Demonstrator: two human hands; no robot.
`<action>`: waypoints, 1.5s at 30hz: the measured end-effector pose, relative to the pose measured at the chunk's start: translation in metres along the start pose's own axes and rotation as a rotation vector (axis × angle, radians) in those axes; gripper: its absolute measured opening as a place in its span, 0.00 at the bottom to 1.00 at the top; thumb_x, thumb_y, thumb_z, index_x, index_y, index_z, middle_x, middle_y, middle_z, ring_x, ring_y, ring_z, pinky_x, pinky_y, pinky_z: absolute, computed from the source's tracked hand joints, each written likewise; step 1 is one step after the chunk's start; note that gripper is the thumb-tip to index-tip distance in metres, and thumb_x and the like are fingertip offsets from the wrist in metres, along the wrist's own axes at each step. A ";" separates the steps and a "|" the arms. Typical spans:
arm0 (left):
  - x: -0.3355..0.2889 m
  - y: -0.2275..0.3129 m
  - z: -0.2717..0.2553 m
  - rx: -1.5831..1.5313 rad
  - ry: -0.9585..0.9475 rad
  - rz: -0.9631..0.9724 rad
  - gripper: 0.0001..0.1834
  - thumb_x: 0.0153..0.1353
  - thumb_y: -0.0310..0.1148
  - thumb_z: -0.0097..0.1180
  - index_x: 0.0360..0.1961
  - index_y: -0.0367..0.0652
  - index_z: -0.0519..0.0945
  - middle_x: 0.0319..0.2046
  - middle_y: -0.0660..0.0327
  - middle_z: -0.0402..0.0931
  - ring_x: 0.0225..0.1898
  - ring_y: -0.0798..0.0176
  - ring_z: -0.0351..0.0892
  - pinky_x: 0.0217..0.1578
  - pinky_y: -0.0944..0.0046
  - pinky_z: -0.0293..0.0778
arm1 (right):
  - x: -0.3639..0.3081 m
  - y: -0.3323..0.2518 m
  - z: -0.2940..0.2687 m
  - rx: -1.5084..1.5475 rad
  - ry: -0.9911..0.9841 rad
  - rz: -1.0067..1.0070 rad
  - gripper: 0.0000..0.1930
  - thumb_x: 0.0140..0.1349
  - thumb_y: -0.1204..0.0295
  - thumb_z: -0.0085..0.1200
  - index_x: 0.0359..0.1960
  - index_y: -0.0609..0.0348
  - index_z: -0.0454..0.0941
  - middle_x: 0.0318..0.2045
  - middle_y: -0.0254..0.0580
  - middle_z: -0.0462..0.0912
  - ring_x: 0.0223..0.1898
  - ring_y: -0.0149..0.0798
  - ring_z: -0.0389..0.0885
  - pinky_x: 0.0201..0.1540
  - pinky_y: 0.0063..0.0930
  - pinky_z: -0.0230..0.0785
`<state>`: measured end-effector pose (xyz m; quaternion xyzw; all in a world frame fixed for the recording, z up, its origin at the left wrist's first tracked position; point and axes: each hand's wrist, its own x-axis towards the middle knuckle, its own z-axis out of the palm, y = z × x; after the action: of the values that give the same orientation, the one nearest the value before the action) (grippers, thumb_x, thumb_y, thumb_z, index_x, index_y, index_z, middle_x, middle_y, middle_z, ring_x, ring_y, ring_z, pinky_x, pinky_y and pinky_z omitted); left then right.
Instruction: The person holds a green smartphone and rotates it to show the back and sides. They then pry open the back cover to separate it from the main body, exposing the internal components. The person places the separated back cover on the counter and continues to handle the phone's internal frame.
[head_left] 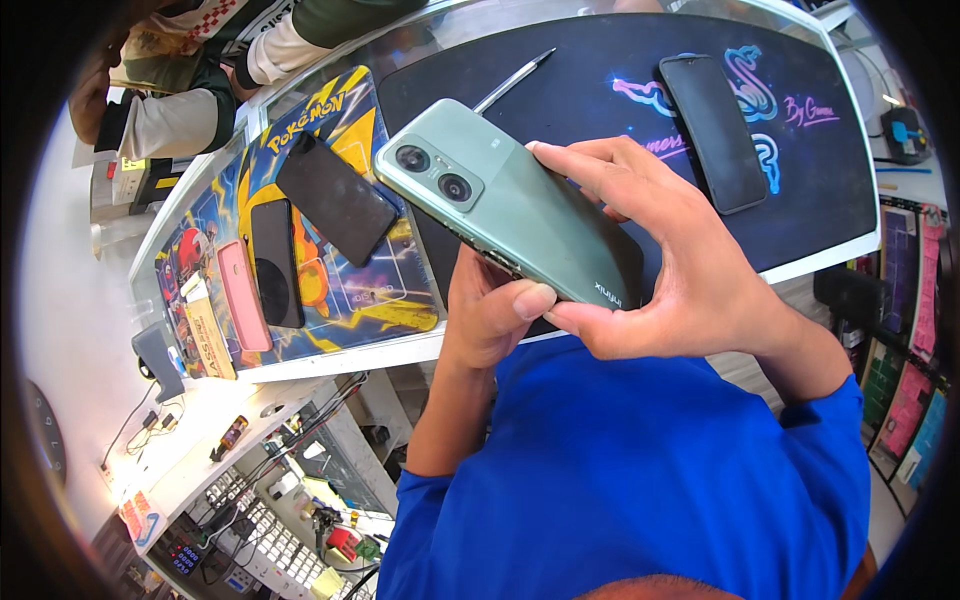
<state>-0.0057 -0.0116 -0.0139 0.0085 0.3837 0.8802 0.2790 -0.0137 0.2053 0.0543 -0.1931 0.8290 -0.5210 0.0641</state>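
A pale green smartphone (505, 190) is held up over the table, tilted, its back with two round camera lenses facing up. My left hand (490, 310) grips it from below, thumb along the near long edge, most fingers hidden underneath. Spanning the lower end, my right hand (665, 250) has its fingertips at the far edge and its thumb at the near edge. Dark and metallic details show along the near side; I cannot tell whether the cover is parted there. Behind the phone, a pen-like tool (515, 82) with a dark tip lies on the black mat (440, 70).
A black smartphone (712, 135) lies at the mat's right. On a colourful yellow-blue mat (395, 300) at left are two dark phones (340, 195) (277, 262) and a pink phone case (244, 295). Another person's sleeve (180, 120) rests beyond the table edge. Cables and tools crowd a lower-left bench (215, 430).
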 end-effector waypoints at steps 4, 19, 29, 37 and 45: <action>-0.002 -0.008 -0.002 -0.065 0.029 0.000 0.48 0.55 0.40 0.78 0.72 0.33 0.69 0.60 0.50 0.80 0.59 0.52 0.85 0.63 0.51 0.82 | -0.001 0.007 0.007 0.020 0.052 -0.045 0.51 0.48 0.64 0.73 0.78 0.63 0.69 0.63 0.53 0.77 0.62 0.48 0.77 0.67 0.41 0.67; -0.009 -0.007 -0.003 -0.086 0.158 -0.083 0.50 0.50 0.33 0.79 0.74 0.33 0.68 0.61 0.52 0.80 0.60 0.56 0.84 0.61 0.54 0.82 | -0.002 0.023 0.005 0.285 -0.005 -0.012 0.53 0.55 0.60 0.77 0.81 0.68 0.63 0.72 0.55 0.70 0.70 0.47 0.69 0.74 0.41 0.60; -0.007 -0.010 -0.004 -0.138 0.141 -0.093 0.52 0.52 0.27 0.73 0.79 0.35 0.62 0.64 0.53 0.77 0.60 0.58 0.83 0.63 0.55 0.80 | -0.007 0.026 0.006 0.253 0.010 -0.002 0.52 0.56 0.61 0.76 0.80 0.68 0.63 0.76 0.56 0.68 0.72 0.48 0.68 0.76 0.42 0.59; -0.001 -0.012 -0.001 -0.044 0.105 -0.006 0.57 0.53 0.31 0.74 0.82 0.34 0.57 0.65 0.53 0.76 0.61 0.58 0.81 0.64 0.55 0.79 | -0.009 0.025 0.006 0.234 0.009 0.004 0.51 0.57 0.62 0.76 0.80 0.68 0.64 0.76 0.56 0.68 0.74 0.49 0.67 0.77 0.42 0.56; -0.003 -0.013 0.000 -0.086 0.121 -0.008 0.46 0.52 0.31 0.76 0.72 0.33 0.69 0.58 0.53 0.81 0.57 0.58 0.85 0.60 0.56 0.82 | -0.011 0.023 0.008 0.202 0.027 0.000 0.51 0.56 0.63 0.76 0.80 0.67 0.65 0.74 0.56 0.69 0.74 0.50 0.67 0.77 0.42 0.56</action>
<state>0.0031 -0.0060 -0.0228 -0.0580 0.3618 0.8937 0.2590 -0.0071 0.2120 0.0290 -0.1783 0.7729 -0.6046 0.0720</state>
